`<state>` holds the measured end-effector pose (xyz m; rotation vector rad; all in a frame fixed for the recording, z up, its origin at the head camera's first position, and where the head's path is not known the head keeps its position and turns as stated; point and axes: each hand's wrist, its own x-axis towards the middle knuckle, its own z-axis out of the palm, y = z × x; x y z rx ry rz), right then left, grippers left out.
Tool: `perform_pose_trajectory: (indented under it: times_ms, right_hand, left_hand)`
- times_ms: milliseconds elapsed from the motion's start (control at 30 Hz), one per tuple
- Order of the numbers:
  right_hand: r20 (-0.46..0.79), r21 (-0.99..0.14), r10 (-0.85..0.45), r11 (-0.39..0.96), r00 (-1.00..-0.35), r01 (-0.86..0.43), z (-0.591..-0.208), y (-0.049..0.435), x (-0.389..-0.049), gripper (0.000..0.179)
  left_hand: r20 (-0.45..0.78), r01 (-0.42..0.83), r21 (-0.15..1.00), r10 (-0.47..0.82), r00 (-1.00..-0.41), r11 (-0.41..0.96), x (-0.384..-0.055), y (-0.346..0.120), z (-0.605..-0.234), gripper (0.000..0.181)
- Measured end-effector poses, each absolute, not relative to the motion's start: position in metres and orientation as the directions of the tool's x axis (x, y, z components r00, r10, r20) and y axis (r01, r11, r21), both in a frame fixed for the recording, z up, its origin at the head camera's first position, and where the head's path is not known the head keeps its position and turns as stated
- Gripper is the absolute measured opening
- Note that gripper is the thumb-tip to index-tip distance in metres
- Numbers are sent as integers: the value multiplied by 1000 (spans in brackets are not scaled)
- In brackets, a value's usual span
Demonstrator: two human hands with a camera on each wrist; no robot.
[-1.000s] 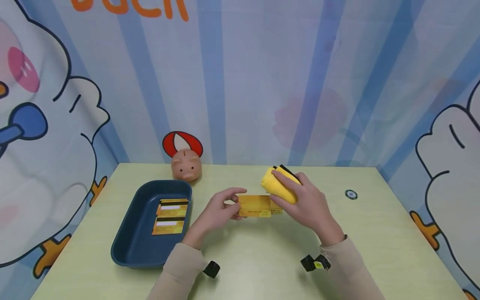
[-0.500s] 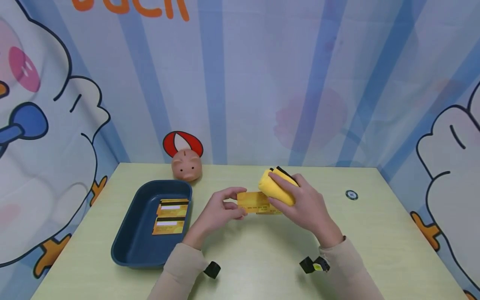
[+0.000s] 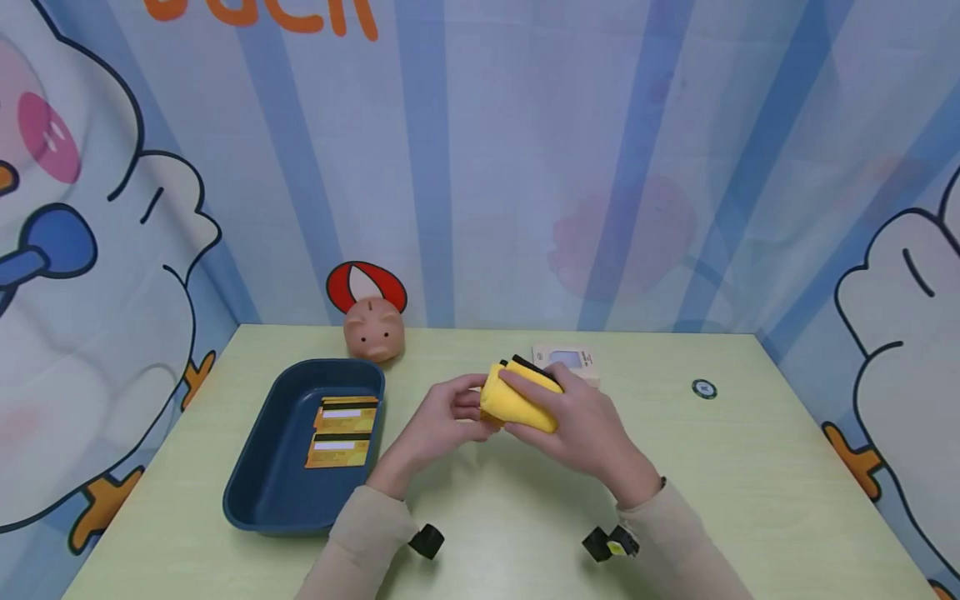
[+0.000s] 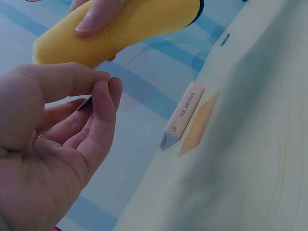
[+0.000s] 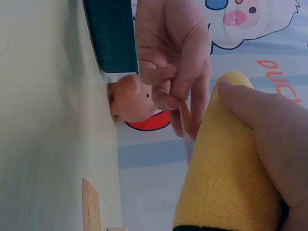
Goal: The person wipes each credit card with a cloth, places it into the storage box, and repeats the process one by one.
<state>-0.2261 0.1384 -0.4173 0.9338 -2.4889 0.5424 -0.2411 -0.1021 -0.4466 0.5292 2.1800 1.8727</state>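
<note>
My right hand [image 3: 585, 429] grips a folded yellow cloth [image 3: 517, 402] with black edging, thumb along one side. My left hand [image 3: 444, 414] pinches a gold bank card at its left end. The cloth covers nearly all of that card in the head view. From the left wrist, a dark sliver of the card [image 4: 85, 104] shows between the fingers; the right wrist view has the card [image 5: 185, 117] almost edge-on beside the cloth. Both hands are close together above the table.
A dark blue tray [image 3: 251, 492] at left contains several gold cards [image 3: 337, 452]. Behind it sits a piggy bank [image 3: 372, 332]. A pale box [image 3: 585, 358] lies beyond my right hand, with another gold card [image 4: 198, 126] before it. A poker chip [image 3: 704, 389] lies right.
My right hand has slid the cloth leftward along the card to my left fingers, hiding the card and uncovering the pale box. My left hand has barely moved.
</note>
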Motion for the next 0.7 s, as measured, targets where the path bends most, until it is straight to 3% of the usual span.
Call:
perform_pose_trajectory:
  times_ms: [300, 700]
  right_hand:
    - [517, -144, -585, 660, -625, -738, -421, 132, -225, 65]
    - [592, -90, -557, 673, -583, -734, -433, 122, -223, 63]
  left_hand:
    - [110, 174, 979, 440, -891, 107, -239, -99, -443, 70]
    - [134, 189, 977, 411, -902, 95, -234, -97, -436, 63]
